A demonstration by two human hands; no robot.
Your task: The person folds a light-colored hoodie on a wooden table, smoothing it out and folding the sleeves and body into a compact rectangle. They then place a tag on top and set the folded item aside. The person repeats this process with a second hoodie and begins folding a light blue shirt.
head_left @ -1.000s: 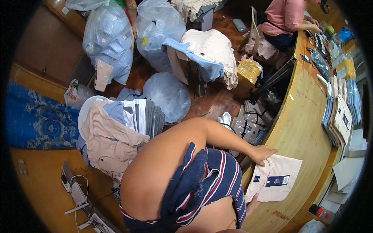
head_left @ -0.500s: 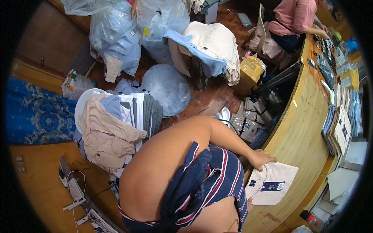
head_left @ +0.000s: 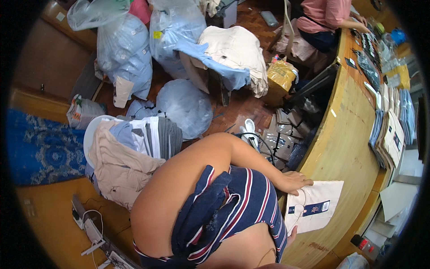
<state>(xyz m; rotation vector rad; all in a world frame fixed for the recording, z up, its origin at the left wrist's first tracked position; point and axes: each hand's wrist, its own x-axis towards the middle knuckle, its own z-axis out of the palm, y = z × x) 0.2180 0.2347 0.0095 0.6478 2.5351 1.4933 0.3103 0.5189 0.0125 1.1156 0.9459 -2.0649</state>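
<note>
Rests left hand (head_left: 293, 182), fingers close together, on corner of folded cream garment (head_left: 319, 196), lying just beyond on wooden table (head_left: 351, 148); has right hand (head_left: 292, 235) at another corner, cannot tell its grip.

A single head-worn view (fisheye, dark-rimmed) looks down on the table (head_left: 354, 152) from close above.

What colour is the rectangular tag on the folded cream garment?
Navy blue tag with a white patch, best seen in the head view.
</note>
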